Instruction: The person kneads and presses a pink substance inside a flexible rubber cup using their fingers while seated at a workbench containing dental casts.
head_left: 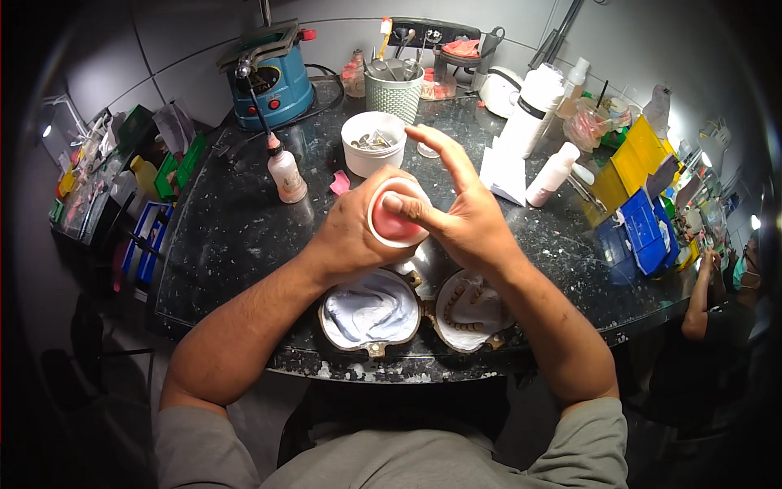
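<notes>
My left hand [336, 232] wraps round a small white cup [402, 242], tilted so its mouth faces me. Pink material [388, 226] lies inside it. The thumb of my right hand [470, 213] reaches over the cup's mouth onto the pink material, while its index finger stretches out, apart from the thumb. Below my hands, near the table's front edge, lie two halves of a metal denture flask. The left half [371, 314] holds a pale plaster mould; the right half [464, 332] has a row of teeth set in plaster, partly covered by my right forearm.
Beyond my hands stands a white bowl [364, 159] of small metal parts, with a dropper bottle [286, 175] to its left. Farther back are a blue machine [273, 94] and a tool pot [394, 99]. White bottles [553, 174] and blue bins [648, 232] stand right. Another person [725, 301] works at far right.
</notes>
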Demonstrator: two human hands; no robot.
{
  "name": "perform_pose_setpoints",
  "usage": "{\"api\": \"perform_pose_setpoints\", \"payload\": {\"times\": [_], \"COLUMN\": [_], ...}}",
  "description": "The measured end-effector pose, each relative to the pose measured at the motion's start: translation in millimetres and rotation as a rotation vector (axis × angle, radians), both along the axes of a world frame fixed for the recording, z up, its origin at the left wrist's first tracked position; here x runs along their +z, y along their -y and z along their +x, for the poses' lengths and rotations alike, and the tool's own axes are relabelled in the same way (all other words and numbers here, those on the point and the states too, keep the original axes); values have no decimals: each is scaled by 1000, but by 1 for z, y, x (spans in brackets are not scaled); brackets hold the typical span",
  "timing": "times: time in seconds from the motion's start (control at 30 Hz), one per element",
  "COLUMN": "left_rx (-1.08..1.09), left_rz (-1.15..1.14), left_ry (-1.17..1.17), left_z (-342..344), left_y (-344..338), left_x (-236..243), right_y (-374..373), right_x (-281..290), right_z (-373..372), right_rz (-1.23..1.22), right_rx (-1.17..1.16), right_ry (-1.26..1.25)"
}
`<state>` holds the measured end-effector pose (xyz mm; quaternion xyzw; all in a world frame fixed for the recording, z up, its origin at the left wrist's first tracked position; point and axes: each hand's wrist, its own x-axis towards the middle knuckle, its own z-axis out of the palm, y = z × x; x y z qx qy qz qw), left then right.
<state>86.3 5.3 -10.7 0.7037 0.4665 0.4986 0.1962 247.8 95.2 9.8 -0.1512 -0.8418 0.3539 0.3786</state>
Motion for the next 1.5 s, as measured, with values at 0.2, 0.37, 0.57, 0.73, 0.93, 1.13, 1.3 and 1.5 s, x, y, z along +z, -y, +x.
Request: {"api": "perform_pose_setpoints", "payload": {"times": [0.2,0.37,0.57,0.73,0.93,1.13,1.3,1.5], "left_rx": [-19,-18,-71,-71,13,165,-6,136], "left_rz": [-58,-196,-223,-143,19,-81,31,81], "left_ry": [44,254,371,403,233,13,312,137], "left_z": [-3,0,-11,-13,-9,-8,-8,-7], "left_y": [-1,4,5,-2,-7,-3,-6,-5], "left_x": [4,14,10,0,1,0,-7,-5], "right_y": [-1,-6,-2,-1,-2,8,-12,1], "right_x": [-4,-2,0,11,19,23,12,17], "right_z": [-3,-3,0,7,11,12,15,12], "right_rz": [-24,-208,-2,108,579,770,856,629], "right_rx": [97,154,43,39,-7,140,21,191], "right_ry": [-55,-297,-245,-309,-194,125,105,13]}}
